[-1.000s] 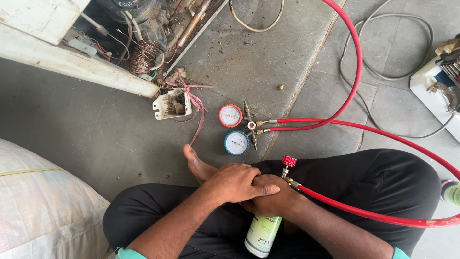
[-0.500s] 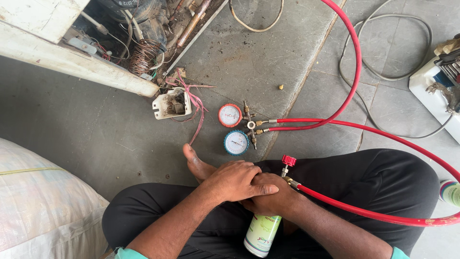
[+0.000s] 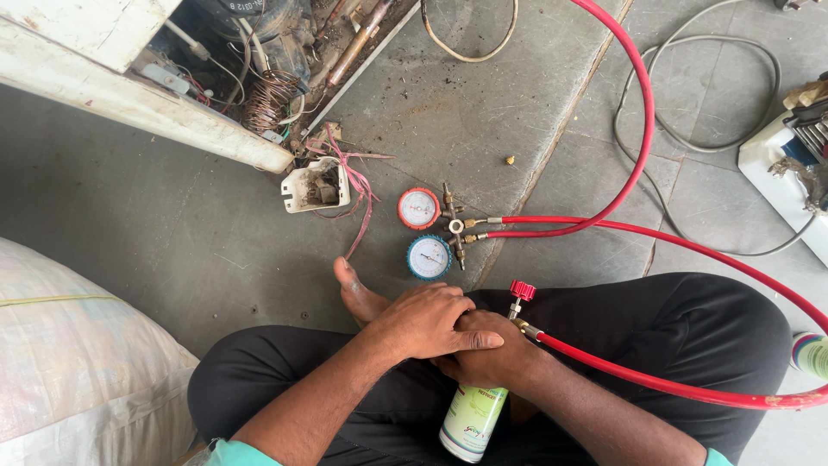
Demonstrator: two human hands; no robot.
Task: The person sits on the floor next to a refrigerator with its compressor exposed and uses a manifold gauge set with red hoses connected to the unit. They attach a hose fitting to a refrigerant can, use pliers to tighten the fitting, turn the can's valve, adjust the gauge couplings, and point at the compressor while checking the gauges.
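Hands hug the can: right hand [image 3: 492,358] wraps tight around the green can [image 3: 473,420], left hand [image 3: 427,321] rests flat on top to steady it.

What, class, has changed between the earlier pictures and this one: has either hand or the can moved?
Nothing visibly changed. The left hand still lies over the right hand, which still grips the can; red hose and gauges stay put.
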